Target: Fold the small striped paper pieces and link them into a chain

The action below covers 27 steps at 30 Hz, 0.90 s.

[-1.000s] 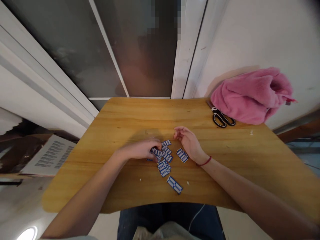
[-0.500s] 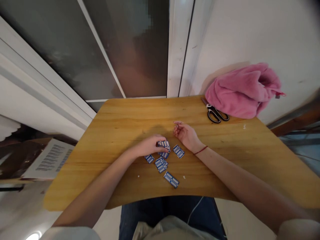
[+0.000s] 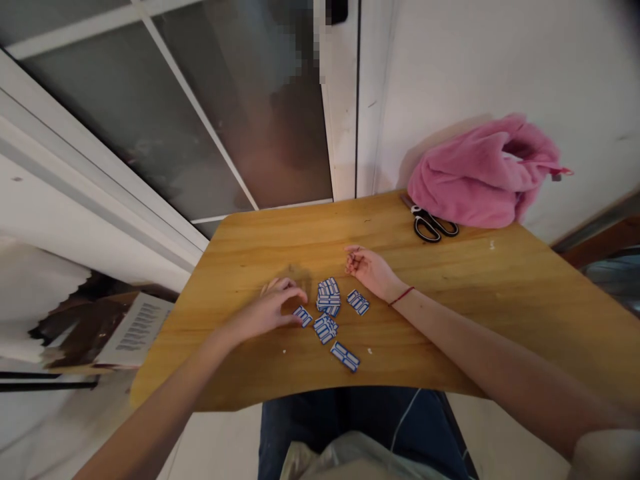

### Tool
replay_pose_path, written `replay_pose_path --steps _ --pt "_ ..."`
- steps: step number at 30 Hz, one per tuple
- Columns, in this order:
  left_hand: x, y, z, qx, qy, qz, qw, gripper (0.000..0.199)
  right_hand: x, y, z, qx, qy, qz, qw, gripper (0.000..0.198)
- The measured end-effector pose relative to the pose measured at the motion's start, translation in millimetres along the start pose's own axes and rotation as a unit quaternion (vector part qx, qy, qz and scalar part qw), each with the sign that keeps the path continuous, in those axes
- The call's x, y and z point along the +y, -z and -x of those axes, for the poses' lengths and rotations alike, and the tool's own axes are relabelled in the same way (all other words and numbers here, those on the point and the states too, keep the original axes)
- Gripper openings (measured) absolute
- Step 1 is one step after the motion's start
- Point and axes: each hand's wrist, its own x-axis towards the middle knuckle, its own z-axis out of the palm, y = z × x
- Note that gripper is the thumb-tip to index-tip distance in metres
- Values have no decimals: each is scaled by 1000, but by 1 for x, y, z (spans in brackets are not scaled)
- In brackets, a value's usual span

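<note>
My left hand is open, thumb and index finger apart, with the thumb tip beside a small blue-and-white label sheet. Whether the thumb touches it I cannot tell. Just right of that hand lies a fanned stack of blue-bordered label sheets. A second overlapping pile of label sheets sits below it, and a larger label piece lies nearest my body. Another small label piece rests near my right hand, which lies on its side on the table, fingers loosely curled and holding nothing visible.
On the wooden table, black-handled scissors lie at the back right, partly under a pink plush bag against the wall. White scraps dot the tabletop. A cardboard box stands left of the table.
My left hand has let go of the label stack and moved left, its fingers now spread near the small label sheet. My right hand has barely moved. The view has shifted slightly.
</note>
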Motion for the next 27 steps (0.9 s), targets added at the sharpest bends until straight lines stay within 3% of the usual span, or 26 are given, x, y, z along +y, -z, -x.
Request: replay_pose_path --steps 6,11,15,17,19,23,27 --pt "-4 -7 4 -6 -6 30 1000 23 1 0 2 -15 12 0 1000 13" --pt "13 -3 -17 -39 38 191 980 26 4 0 3 -27 18 13 999 13" --pt "27 -10 -49 -1 29 166 986 25 5 3 4 -36 27 38 998 14" --pt "29 -11 -54 90 29 93 991 32 3 4 5 -40 37 55 997 14" --pt "32 -9 -47 130 3 44 990 33 2 5 6 -45 49 73 995 14" --pt "40 -5 -16 -24 -105 25 994 21 2 7 6 -64 70 116 989 14" --pt "42 -13 -4 -33 -98 11 995 26 8 8 4 -76 106 159 979 12"
